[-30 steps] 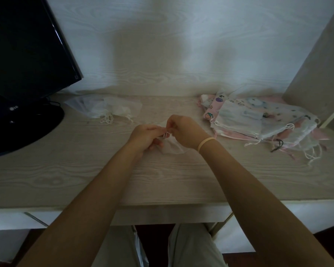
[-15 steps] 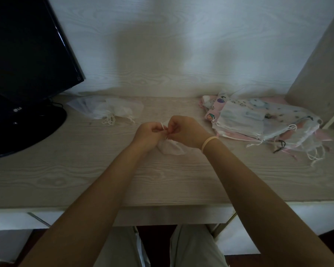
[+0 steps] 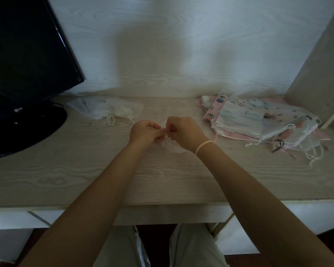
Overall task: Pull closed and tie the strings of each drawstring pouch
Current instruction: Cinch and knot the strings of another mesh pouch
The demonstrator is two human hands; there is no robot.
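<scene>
I see both hands meeting over the middle of the pale wood-grain desk, knuckles up and fingers curled in: the left hand pinches a thin white string that crosses its fingers, and the right hand, with a pale band on its wrist, pinches at the same spot, fingertips touching the left's. The sheer white pouch they work on lies under and just below the hands, mostly hidden. To the far left two sheer pouches lie near the black monitor, strings bunched at their mouths. On the right lies a pile of patterned pouches, loose strings trailing off it
</scene>
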